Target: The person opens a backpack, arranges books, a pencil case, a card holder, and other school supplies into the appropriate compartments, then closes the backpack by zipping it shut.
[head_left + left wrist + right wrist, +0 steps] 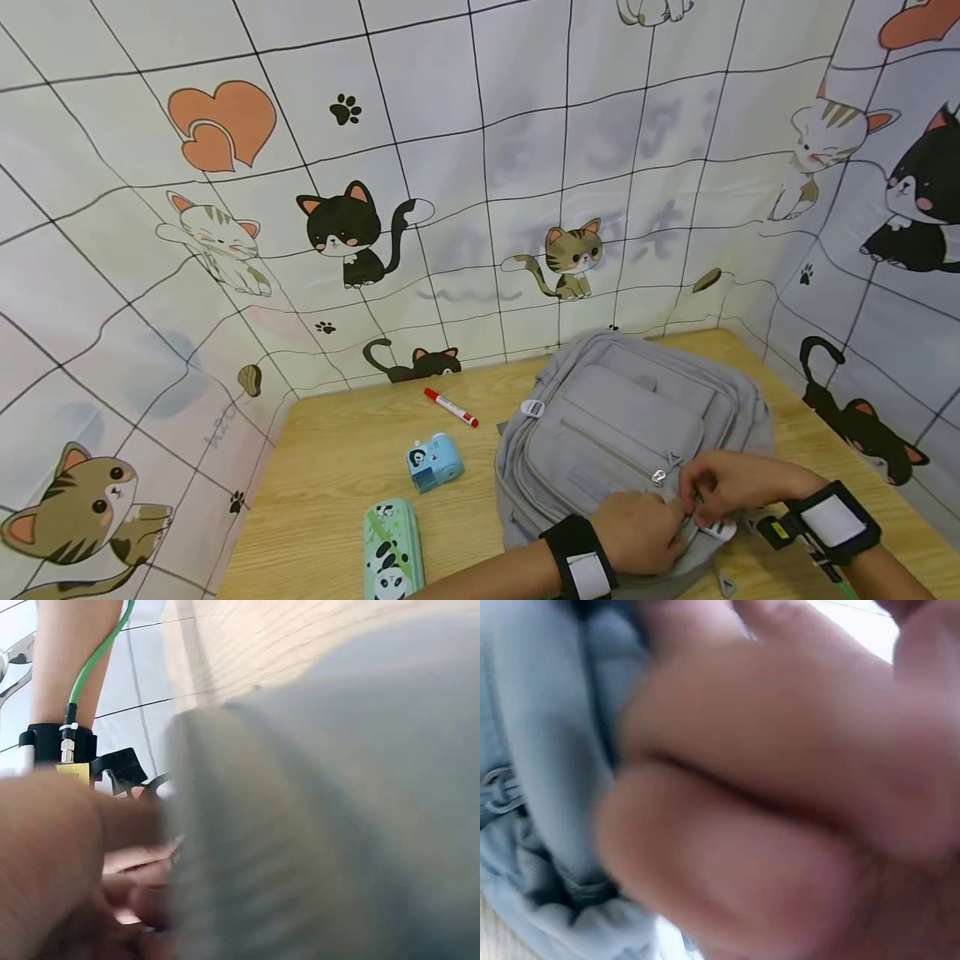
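Wall cloth [517,167]: white, printed with a black grid and cats; it is hung behind the table and at both sides.
Table [322,467]: a wooden top, on which all the other things are laid.
Backpack [622,400]: grey, laid on the right part of the table with its front pocket facing up. Its long axis seems to be directed from the wall toward the person, a little slanted. From both hands, most of its body is found toward the wall and to the left.
Left hand [641,529]: its fingers are curled on the near right part of the backpack, and the fabric seems to be gripped; the exact place is hidden. By this hand the near side is partly covered.
Right hand [723,485]: placed just to the right of the left one, with thumb and fingers bent together. The same edge seems to be pinched; what is between the fingertips cannot be seen. Neither hand can be called nearer, as the backpack is touched by both.
Pencil case [393,546]: green, with pandas, left of the backpack; its near end is overlapped in view by the left forearm [495,573].
Blue box [435,461]: perhaps a sharpener, well apart from the hands.
Marker [452,407]: red and white, lying slanted near the wall.
Front zip pull [658,477]: seen just left of the right fingers, not held.
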### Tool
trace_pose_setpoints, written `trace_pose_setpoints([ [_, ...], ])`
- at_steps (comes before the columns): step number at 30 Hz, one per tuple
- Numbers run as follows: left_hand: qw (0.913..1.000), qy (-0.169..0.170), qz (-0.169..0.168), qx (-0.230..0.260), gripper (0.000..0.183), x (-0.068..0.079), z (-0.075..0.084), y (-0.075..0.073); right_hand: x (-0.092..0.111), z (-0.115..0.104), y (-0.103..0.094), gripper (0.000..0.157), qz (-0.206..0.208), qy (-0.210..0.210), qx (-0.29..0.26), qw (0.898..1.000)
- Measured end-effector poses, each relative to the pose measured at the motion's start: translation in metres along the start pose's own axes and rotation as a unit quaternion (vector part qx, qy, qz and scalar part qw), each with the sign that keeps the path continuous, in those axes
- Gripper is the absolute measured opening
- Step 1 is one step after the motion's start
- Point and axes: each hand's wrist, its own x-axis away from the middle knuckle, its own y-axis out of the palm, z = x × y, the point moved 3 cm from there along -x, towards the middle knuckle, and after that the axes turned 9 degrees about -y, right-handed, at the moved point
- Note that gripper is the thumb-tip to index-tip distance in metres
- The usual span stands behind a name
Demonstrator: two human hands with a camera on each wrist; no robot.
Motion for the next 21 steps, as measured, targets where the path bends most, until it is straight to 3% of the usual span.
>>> trace_pose_setpoints([
  [4,0.9983,0.043,0.038,-0.003,0.010,0.007,-0.003,0.000,-0.003,0.002,0.004,0.008,0.011,0.006,0.028,1.000],
  [9,0.9939,0.078,0.068,0.037,0.023,0.024,-0.015,-0.002,-0.003,0.000,0.005,0.009,0.009,0.020,0.038,0.999],
  [14,0.9930,0.069,0.049,0.082,0.026,0.038,-0.027,0.002,-0.001,0.001,0.006,0.008,0.016,0.042,0.034,0.998],
  [21,0.9925,0.020,0.023,0.119,0.024,0.044,-0.031,0.006,-0.001,-0.001,0.007,0.009,0.024,0.045,0.041,0.998],
])
